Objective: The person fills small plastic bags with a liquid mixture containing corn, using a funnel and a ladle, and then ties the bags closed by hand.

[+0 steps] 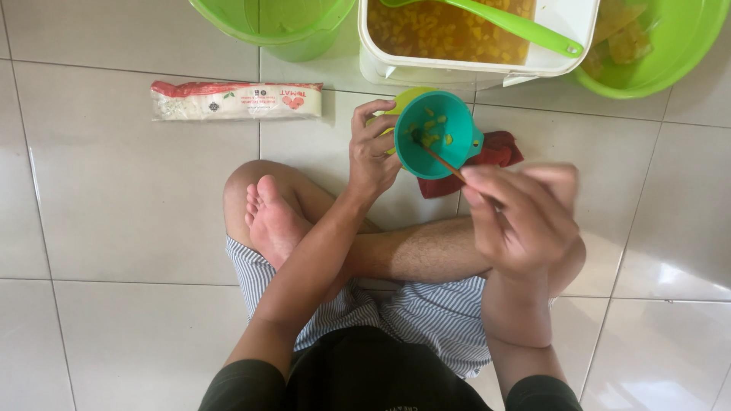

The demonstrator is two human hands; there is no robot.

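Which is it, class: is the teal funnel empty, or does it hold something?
Not empty: the teal funnel holds small yellow pieces, and a thin stick from the right hand pokes into it.

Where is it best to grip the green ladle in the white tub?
Probably the free handle end of the ladle, from the right: it rests over the rim of the tub, while the other end lies over the yellow liquid.
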